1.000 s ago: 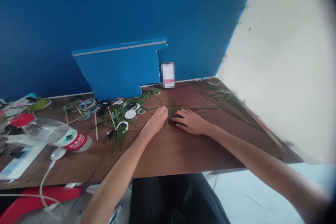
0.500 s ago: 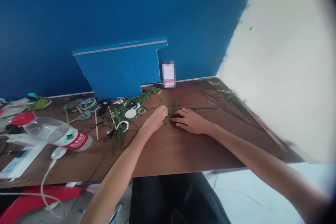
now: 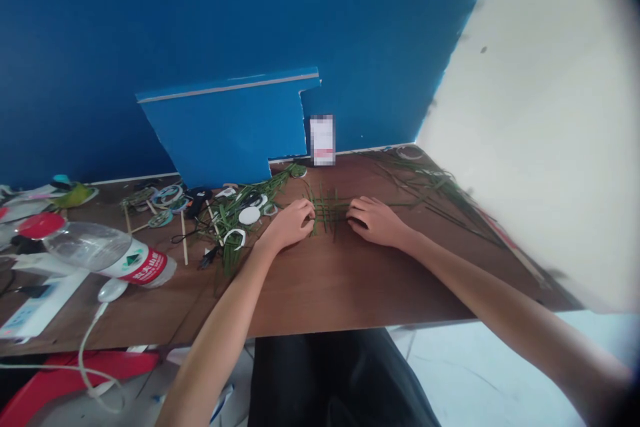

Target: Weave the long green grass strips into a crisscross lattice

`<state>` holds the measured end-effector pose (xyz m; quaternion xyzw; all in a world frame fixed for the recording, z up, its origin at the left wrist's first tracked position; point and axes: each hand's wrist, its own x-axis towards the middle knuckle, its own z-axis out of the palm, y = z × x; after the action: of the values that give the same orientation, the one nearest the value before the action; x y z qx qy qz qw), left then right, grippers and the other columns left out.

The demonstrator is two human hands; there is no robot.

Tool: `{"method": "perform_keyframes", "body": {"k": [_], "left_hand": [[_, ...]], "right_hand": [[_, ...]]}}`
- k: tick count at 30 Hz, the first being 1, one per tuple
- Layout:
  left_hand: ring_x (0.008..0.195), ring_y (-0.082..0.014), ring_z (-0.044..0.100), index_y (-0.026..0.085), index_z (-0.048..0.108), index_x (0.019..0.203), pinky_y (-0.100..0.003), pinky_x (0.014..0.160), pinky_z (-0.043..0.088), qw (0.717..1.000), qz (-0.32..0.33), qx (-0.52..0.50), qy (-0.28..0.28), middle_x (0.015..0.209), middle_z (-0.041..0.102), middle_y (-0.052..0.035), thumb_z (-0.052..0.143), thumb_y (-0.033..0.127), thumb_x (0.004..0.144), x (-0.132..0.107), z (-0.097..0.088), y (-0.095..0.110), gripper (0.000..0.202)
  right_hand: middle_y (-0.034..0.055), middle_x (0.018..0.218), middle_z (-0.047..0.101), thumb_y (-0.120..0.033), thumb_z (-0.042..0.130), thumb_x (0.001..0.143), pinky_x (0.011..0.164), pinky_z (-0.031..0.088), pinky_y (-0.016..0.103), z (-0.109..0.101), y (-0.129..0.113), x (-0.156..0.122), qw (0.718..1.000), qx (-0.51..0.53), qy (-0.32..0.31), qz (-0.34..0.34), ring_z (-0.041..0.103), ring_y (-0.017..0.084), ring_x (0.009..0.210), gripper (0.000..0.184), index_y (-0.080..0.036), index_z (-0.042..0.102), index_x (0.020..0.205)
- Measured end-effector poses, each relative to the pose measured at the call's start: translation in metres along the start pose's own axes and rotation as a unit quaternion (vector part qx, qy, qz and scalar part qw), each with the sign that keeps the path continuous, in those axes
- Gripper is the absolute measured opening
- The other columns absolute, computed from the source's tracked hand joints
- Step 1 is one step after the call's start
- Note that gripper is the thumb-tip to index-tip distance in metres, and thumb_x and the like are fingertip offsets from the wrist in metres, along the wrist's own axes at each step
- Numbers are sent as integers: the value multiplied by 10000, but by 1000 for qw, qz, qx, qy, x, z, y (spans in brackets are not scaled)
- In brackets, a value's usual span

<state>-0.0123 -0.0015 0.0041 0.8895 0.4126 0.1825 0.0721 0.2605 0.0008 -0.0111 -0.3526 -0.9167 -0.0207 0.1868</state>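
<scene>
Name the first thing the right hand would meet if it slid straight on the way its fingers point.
The right hand would likely meet the flat lattice of crossed, thin green leaf strips first; its fingers may be touching the lattice's near ends, though depth there is unclear.

Two hands part around a crisscross of green strips (image 3: 325, 209): the left hand (image 3: 291, 221), close against it a half-second earlier, now sits out at its left edge; the right hand (image 3: 374, 219) shifts rightward, exposing more crossings.
</scene>
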Motion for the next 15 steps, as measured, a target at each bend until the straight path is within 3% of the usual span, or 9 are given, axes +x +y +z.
{"method": "perform_keyframes", "body": {"k": [6,15], "left_hand": [[1039,-214,559,203,606,891,-349,951,453,1000,-10,13,-1,1035,610,-53,554,229,881,1,-1,1,59],[992,-224,548,193,607,900,-361,912,455,999,-13,52,4,1014,607,-58,579,349,899,2,0,4,158]], "right_hand": [[97,947,608,-248,455,960,860,386,336,3,2,1,1000,-5,-7,-3,531,224,934,224,-177,666,932],[77,907,611,-190,500,902,812,388,306,-2,1,0,999,-21,-25,11,533,208,883,134,-180,624,853]]}}
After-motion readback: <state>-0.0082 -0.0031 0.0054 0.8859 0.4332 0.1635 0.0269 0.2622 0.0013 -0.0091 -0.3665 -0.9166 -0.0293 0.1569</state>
